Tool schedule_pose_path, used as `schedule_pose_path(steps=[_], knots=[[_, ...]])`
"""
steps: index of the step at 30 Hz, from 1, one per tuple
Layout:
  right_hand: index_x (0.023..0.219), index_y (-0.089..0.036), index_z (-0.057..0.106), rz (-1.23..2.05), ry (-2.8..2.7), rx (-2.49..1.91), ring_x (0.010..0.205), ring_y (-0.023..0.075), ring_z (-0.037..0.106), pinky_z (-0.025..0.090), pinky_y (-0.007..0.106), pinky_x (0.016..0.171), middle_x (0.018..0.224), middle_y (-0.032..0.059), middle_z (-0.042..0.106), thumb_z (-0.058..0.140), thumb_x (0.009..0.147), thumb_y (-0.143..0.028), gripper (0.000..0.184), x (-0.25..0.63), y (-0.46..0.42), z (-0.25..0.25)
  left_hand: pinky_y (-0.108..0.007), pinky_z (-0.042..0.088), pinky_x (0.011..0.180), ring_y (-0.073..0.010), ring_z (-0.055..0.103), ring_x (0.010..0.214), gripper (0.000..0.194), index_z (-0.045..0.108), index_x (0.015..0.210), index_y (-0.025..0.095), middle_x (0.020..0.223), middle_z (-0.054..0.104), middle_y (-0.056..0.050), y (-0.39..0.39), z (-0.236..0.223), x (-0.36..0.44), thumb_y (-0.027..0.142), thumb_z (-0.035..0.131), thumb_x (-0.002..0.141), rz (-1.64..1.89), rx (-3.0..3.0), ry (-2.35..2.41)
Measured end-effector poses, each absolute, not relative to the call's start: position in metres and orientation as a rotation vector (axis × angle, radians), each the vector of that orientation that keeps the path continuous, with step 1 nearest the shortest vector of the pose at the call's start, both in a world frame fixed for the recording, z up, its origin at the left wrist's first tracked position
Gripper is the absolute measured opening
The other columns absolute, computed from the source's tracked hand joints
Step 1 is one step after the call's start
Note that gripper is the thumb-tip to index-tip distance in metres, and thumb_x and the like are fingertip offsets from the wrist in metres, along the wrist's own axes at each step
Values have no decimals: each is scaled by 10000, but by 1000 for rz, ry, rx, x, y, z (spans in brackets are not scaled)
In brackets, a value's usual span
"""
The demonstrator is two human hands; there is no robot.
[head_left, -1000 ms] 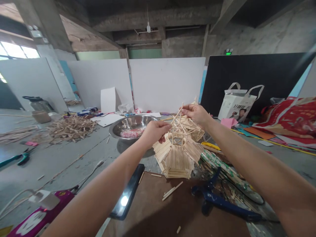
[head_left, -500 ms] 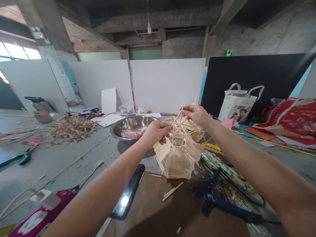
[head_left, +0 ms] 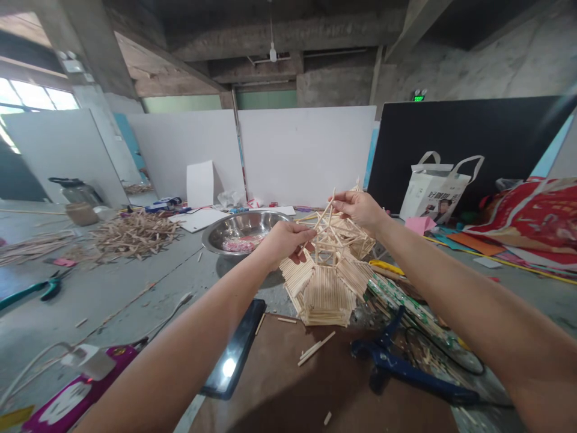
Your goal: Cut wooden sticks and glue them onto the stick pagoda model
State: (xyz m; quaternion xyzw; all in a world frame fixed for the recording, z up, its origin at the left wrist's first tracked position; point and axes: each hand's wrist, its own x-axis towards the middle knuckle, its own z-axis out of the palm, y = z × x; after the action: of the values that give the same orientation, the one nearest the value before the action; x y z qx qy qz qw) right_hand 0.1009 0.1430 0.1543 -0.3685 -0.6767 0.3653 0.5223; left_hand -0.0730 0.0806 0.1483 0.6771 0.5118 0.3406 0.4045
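A model built of thin wooden sticks (head_left: 328, 294) stands in front of me, with sloped stick panels below and an open stick frame on top. My left hand (head_left: 288, 242) is at the left of that frame, its fingers pinched on a slanting wooden stick (head_left: 323, 222). On the far right side of the frame, my right hand (head_left: 356, 207) pinches the top of the sticks where they meet. Whether the two hands hold the same stick I cannot tell. Behind the right hand, more stickwork (head_left: 360, 240) is partly hidden.
A steel basin (head_left: 211, 243) holding pink-and-white packets stands behind my left hand. Nearer lie a phone (head_left: 237, 349), a blue glue gun (head_left: 406, 367), loose stick pieces (head_left: 316, 349) and a purple power strip (head_left: 67, 400). A stick pile (head_left: 135, 237) is at left, a paper bag (head_left: 433, 192) at right.
The view has shifted very slightly. Both hands stay at the top of the stick frame in nearly the same pose.
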Motion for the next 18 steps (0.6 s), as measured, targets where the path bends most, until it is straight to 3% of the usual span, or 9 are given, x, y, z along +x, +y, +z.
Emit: schedule_pose_path(steps=[18], knots=[[764,-140,575,866,-1615,-921,587,81,487,379,213,510,744,25,594,525,681,-171,101,99,135,160,-186,394,346,-53,487,376,323,599,796,132,664,613,-48,80,148,-73,414,514,666,846,1736,1305]])
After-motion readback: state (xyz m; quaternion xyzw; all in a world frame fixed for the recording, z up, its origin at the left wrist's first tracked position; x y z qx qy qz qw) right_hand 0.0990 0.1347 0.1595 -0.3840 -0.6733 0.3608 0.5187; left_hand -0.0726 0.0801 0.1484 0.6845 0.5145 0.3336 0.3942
